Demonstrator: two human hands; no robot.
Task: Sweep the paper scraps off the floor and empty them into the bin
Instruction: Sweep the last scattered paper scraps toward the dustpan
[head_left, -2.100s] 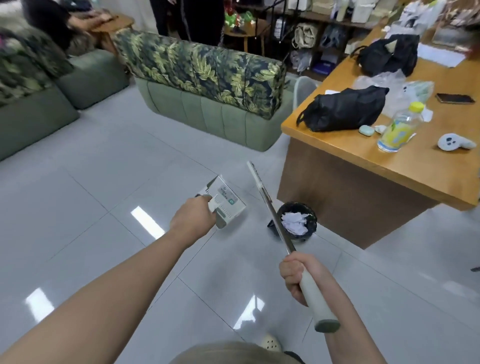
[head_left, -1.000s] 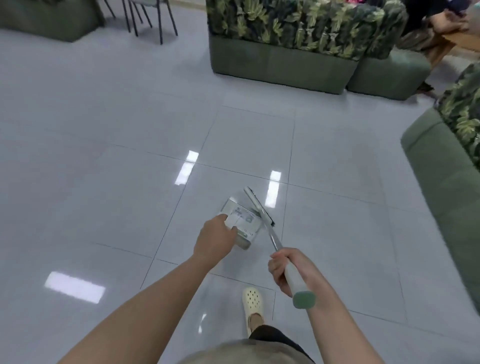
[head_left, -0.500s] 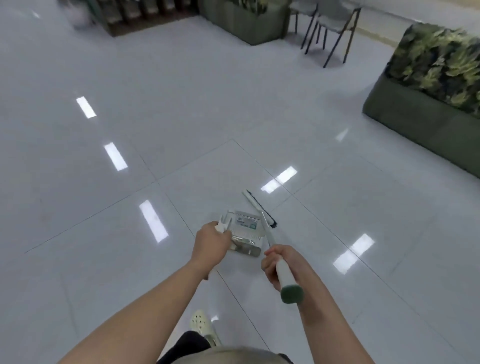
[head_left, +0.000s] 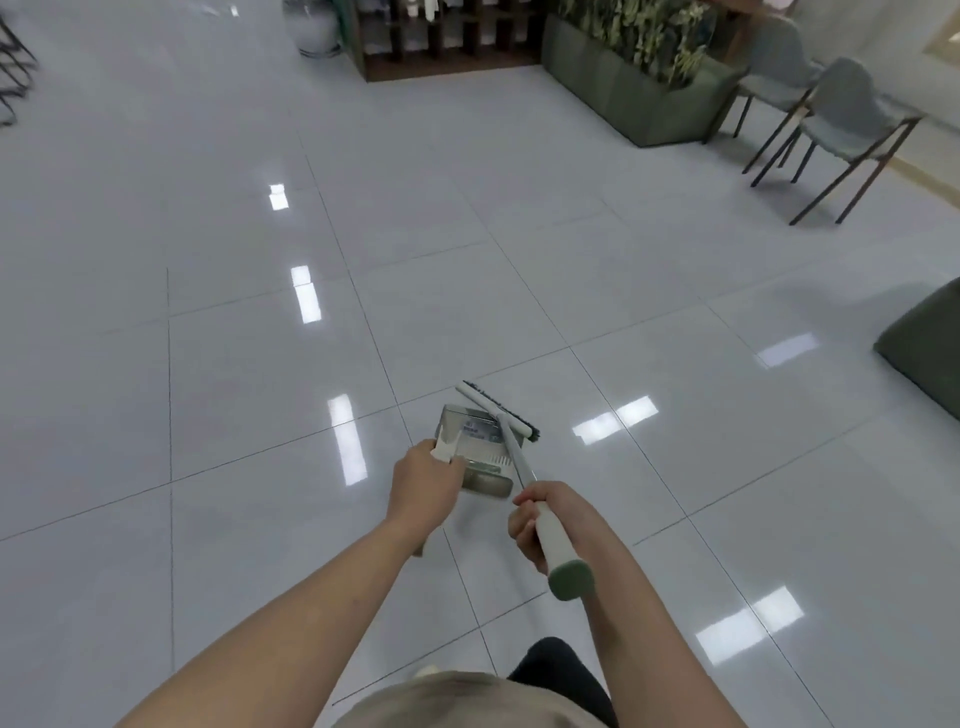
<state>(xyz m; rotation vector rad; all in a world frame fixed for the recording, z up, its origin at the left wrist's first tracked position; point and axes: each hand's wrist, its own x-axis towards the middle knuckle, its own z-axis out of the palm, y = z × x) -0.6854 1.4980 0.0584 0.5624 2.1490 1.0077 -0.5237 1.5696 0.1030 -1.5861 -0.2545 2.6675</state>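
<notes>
Head view, left hand (head_left: 423, 488): fingers curled round the pale handle of the dustpan (head_left: 475, 451), carrying it low over the floor (head_left: 234, 364).
Head view, right hand (head_left: 540, 522): closed round the white shaft of the broom (head_left: 511, 441), just above its green end cap; the shaft runs forward and down past the dustpan's right edge.
Broom head: a narrow dark strip of bristles, lying just beyond the far rim of the dustpan; whether it touches the floor cannot be told.
Dustpan: a shallow clear-grey tray with a label on its base; nothing white shows inside it, so it is probably empty.
Paper scraps: none can be seen on the tiles in this view.
Bin: out of sight.
Handling, dustpan: likely light, stiff plastic; best carried by its handle and kept level.
Handling, broom: likely light and rigid; best taken high on the shaft for reach.
Handling, scraps: presumably feather-light and apt to scatter, so short, gentle strokes would suit.
Surroundings: chairs (head_left: 831, 114) and a green planter box (head_left: 639, 98) stand far off.
</notes>
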